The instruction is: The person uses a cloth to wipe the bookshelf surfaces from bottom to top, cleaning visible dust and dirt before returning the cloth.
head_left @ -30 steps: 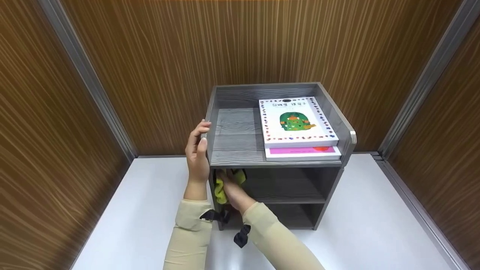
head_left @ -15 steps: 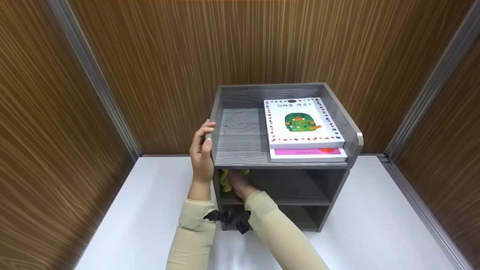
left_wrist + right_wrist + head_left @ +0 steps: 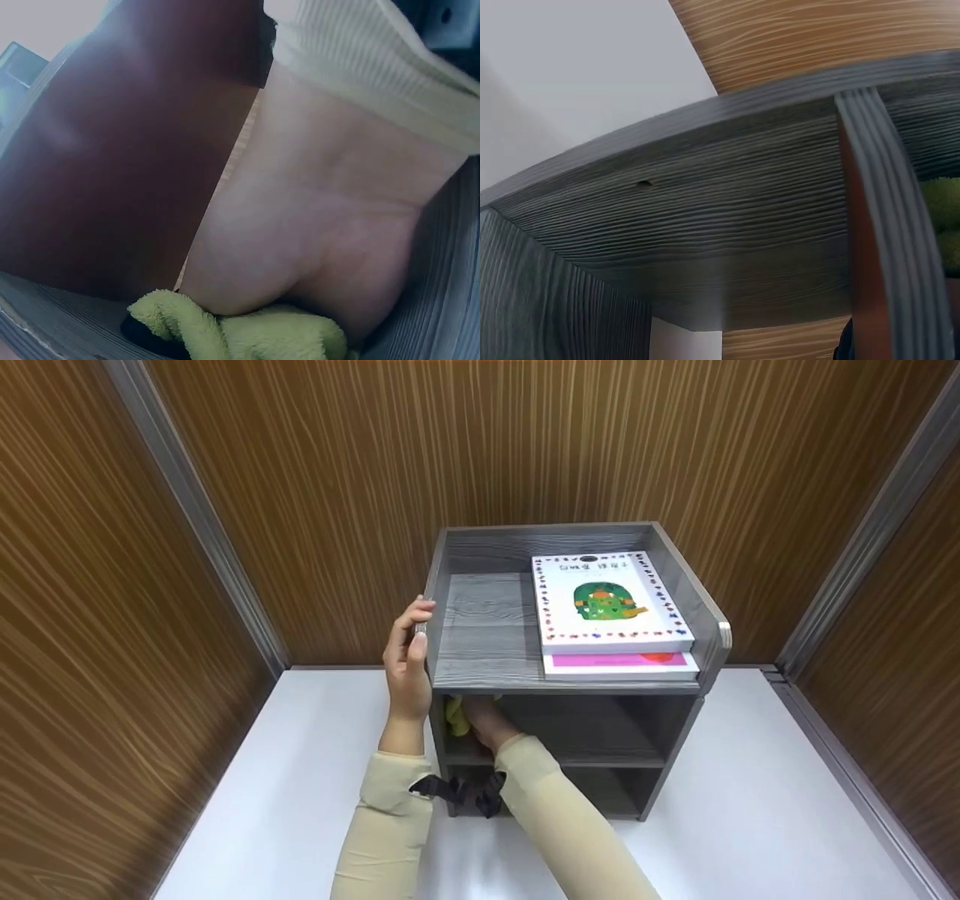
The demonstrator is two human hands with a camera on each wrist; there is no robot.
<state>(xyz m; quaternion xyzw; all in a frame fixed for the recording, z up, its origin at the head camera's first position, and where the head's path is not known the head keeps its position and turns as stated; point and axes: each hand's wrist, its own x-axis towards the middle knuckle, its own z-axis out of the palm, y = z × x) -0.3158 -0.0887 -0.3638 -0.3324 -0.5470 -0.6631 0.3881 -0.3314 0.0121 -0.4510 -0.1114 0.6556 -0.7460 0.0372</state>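
Gripping a grey shelf unit (image 3: 487, 619) with the left hand (image 3: 407, 667), reaching inside with the right hand (image 3: 487, 724).
Holding the side panel's edge in curled left fingers; touching a yellow-green cloth (image 3: 281, 337) in the middle compartment (image 3: 585, 727) with the right, cannot tell whether spread or pinching. Set on a white tabletop (image 3: 787, 780) before brown wood-grain walls (image 3: 525, 442) with metal corner strips (image 3: 196, 510). Stacked on top: a lower book (image 3: 615, 668) with a pink band, an upper book (image 3: 609, 604) with a green figure and a title too blurred to read.

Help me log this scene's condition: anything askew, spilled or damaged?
Slightly uneven stacking: atop the gray shelf, the lower book pokes out in front beneath the upper book. No spill or damage shows.
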